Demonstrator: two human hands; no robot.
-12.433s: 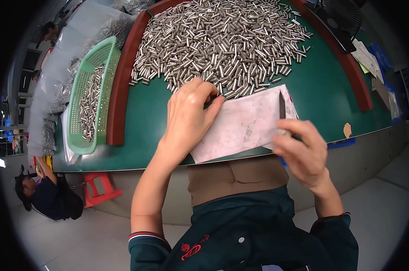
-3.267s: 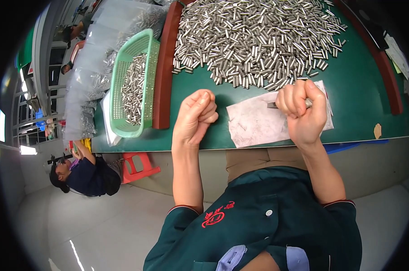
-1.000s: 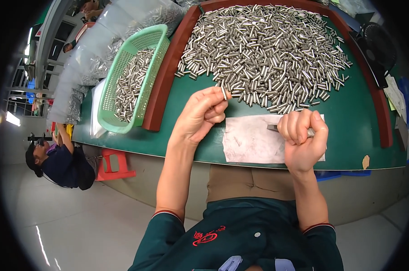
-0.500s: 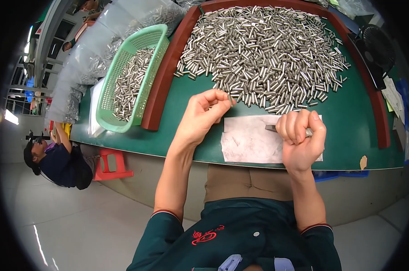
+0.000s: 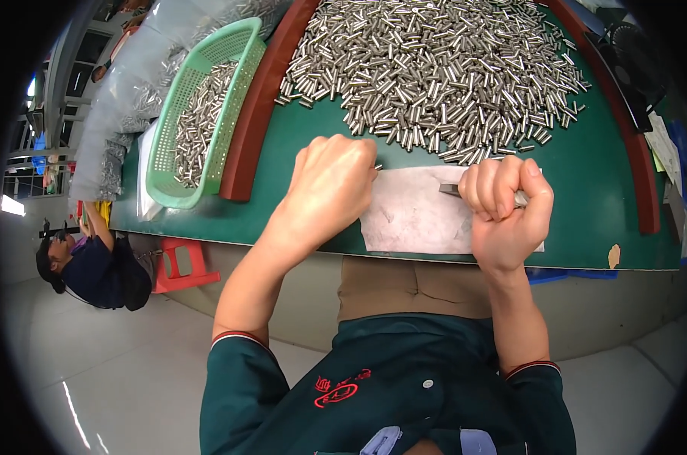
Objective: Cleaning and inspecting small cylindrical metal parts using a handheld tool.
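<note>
My left hand (image 5: 330,186) is closed, its back turned up, over the green table just left of the white cloth. The tip of a small metal pin (image 5: 378,167) shows past its fingers; the rest is hidden. Over the cloth (image 5: 411,212), my right hand (image 5: 504,208) makes a fist around a grey metal piece (image 5: 449,189). One flat end sticks out to the left, and a bit of metal shows near the thumb. Beyond both hands spreads a large heap of short shiny cylindrical pins (image 5: 434,76).
Dark red wooden rails (image 5: 245,148) border the heap. Left of them stands a green plastic basket (image 5: 158,178) holding more pins, beside clear bags (image 5: 116,114) of metal parts. A black fan (image 5: 635,57) is at the right. Another person (image 5: 93,265) sits at the far left by a red stool (image 5: 184,265).
My left hand has turned over so that its back faces up, and its forearm has swung left. The right fist keeps its grip. The whole view has shifted slightly.
</note>
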